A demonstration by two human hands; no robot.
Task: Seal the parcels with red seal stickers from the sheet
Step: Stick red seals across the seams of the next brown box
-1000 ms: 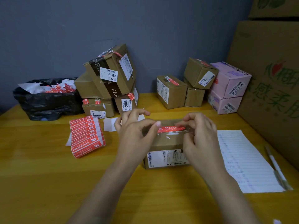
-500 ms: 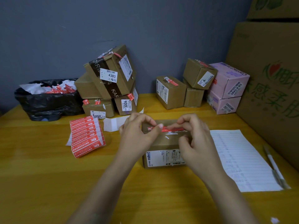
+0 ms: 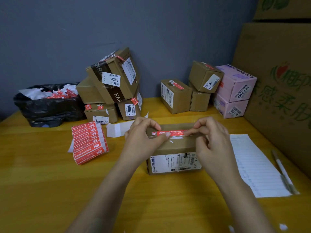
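**Entry: seal being laid on the centre parcel**

- Bin bag (image 3: 48, 106): far left of the parcel (image 3: 175, 146), with white and red scraps in it.
- Sticker sheet (image 3: 87, 142): near left of the parcel, flat on the table, with many red seals unused.
- Left hand (image 3: 143, 140): over the parcel's left top edge. Thumb and curled fingers pinch the left end of the red seal sticker (image 3: 173, 132).
- Red seal sticker: stretched across the parcel's top. I cannot tell whether it has stuck down yet.
- Right hand (image 3: 213, 140): over the parcel's right top edge, fingers curled, pinching the sticker's right end.
- Lined paper (image 3: 252, 165) and pen (image 3: 281, 167): right of the parcel.

Step, as I judge it: placing the seal. Next I would press it flat along its length, then let go of both ends.
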